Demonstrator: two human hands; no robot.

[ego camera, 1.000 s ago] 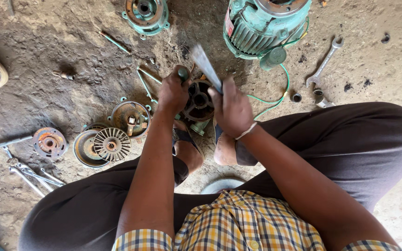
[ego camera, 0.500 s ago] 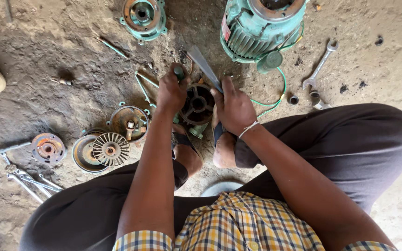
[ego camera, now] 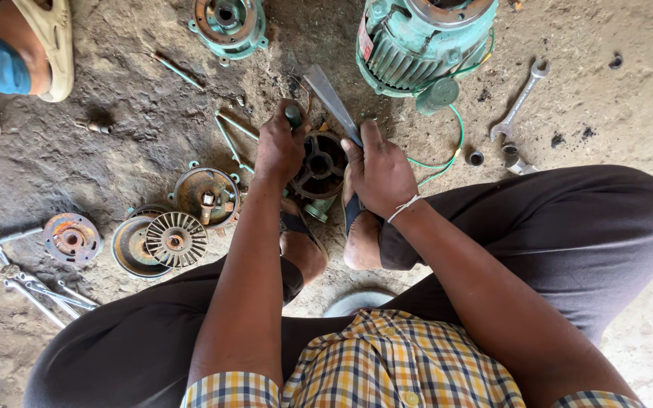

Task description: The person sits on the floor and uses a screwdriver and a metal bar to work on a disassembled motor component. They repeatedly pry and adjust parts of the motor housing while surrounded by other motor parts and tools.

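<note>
I squat over a round rusty motor end cover (ego camera: 320, 165) held between my sandalled feet on the dirt floor. My left hand (ego camera: 281, 147) is closed around a green-handled tool (ego camera: 293, 115) that stands on the cover's left rim. A flat grey metal bar (ego camera: 329, 98) slants up and away from the cover's right rim, and my right hand (ego camera: 380, 175) grips its lower part. The tips of both tools are hidden by my hands.
A green electric motor body (ego camera: 422, 39) with a green wire (ego camera: 455, 147) stands just beyond. Another green end cover (ego camera: 228, 23), a spanner (ego camera: 521, 98), sockets (ego camera: 509, 155), a fan wheel (ego camera: 176, 239), rusty discs (ego camera: 72, 236) and wrenches (ego camera: 43, 291) lie around. Another person's sandalled feet (ego camera: 39, 41) are top left.
My view has shifted slightly, bringing the other person's feet further in at top left. Both hands keep their grips at the cover; the metal bar has moved a little.
</note>
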